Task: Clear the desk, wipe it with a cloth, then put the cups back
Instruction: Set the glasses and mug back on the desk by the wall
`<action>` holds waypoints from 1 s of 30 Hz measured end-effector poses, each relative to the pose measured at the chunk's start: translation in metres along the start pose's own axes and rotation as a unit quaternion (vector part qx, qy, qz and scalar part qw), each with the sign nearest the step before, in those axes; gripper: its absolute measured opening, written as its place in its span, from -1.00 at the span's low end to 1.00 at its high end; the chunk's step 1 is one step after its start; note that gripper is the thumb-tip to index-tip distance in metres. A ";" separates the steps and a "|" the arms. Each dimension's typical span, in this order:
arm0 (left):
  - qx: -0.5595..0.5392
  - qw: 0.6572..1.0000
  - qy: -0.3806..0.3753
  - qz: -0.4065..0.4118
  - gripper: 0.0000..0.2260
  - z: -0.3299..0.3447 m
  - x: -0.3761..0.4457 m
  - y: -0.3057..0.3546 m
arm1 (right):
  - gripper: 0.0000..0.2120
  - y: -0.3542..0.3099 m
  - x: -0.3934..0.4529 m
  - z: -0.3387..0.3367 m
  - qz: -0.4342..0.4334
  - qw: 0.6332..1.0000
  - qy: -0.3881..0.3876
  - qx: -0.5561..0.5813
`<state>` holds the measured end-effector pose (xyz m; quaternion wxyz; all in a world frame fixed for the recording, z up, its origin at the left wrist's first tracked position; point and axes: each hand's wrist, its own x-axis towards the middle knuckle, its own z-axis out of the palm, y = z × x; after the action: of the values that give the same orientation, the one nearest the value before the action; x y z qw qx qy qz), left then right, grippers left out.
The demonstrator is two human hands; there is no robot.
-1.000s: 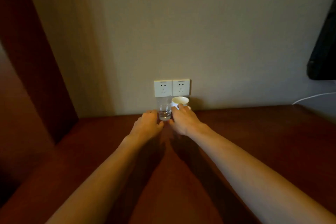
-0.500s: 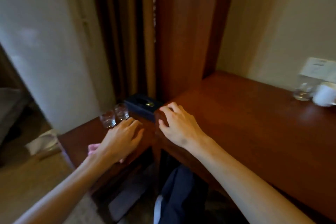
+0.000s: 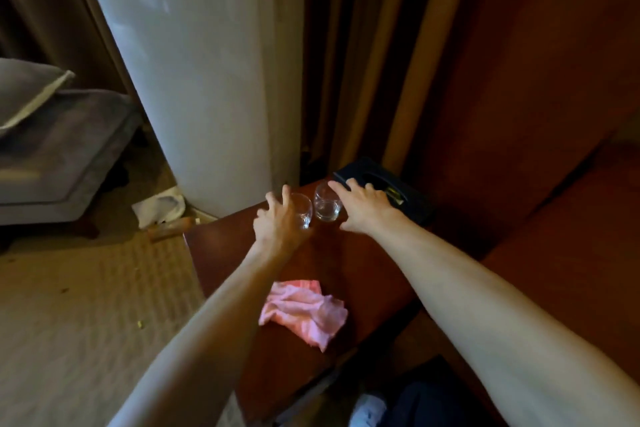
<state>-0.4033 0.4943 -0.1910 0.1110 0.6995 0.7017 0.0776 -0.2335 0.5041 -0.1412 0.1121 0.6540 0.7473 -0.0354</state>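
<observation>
Partly behind hands [image 3: 282, 222], two blurred glasses [image 3: 327, 208].

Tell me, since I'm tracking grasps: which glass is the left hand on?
The left glass, farther from the black box; left hand curls round it.

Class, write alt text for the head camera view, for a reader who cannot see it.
Two bare hands reach for two clear glasses at the far end of a dark wooden side table: the left hand closes around the left glass, the right hand rests against the right glass. A crumpled pink cloth lies nearer, a black tissue box behind.
</observation>
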 end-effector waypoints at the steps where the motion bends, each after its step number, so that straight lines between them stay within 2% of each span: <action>1: -0.035 0.999 -0.005 -0.024 -0.01 0.009 0.013 0.002 | -0.03 0.000 0.021 0.001 -0.011 1.000 -0.005 -0.004; 4: -0.105 0.994 0.009 -0.026 0.01 0.041 0.039 0.002 | 0.09 -0.001 0.071 0.005 -0.053 0.998 -0.014 -0.011; 7: -0.169 0.984 0.052 -0.008 -0.19 0.065 0.047 -0.005 | 0.09 -0.006 0.097 0.021 -0.086 0.994 -0.045 -0.052; 9: -0.181 0.980 0.080 -0.004 -0.29 0.070 0.049 -0.007 | -0.01 -0.008 0.102 0.035 -0.089 0.993 -0.054 -0.056; 12: -0.185 0.982 0.047 -0.010 -0.37 0.058 0.048 -0.006 | -0.25 -0.012 0.094 0.041 -0.079 0.997 -0.020 -0.002; 14: -0.169 0.984 0.046 0.011 -0.44 0.038 0.039 -0.001 | -0.34 -0.013 0.076 0.024 -0.072 0.997 -0.032 0.018; 16: -0.155 0.984 0.073 0.041 -0.44 0.011 0.019 0.004 | -0.39 -0.010 0.048 -0.005 -0.062 0.995 -0.055 0.048; 20: -0.145 0.979 0.110 0.093 -0.34 -0.057 -0.035 0.025 | -0.43 0.013 -0.037 -0.078 -0.045 0.993 0.014 0.110; 25: -0.157 0.957 0.154 0.191 -0.26 -0.145 -0.120 0.082 | -0.19 0.047 -0.174 -0.151 -0.034 0.987 0.105 0.115; 30: -0.165 0.942 0.140 0.255 -0.16 -0.193 -0.218 0.154 | -0.07 0.097 -0.315 -0.166 0.017 0.979 0.167 0.118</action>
<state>-0.3060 0.2869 0.0459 0.1018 0.8089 0.4855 0.3155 -0.1203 0.2460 0.0963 -0.0919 0.6718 0.7350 -0.0114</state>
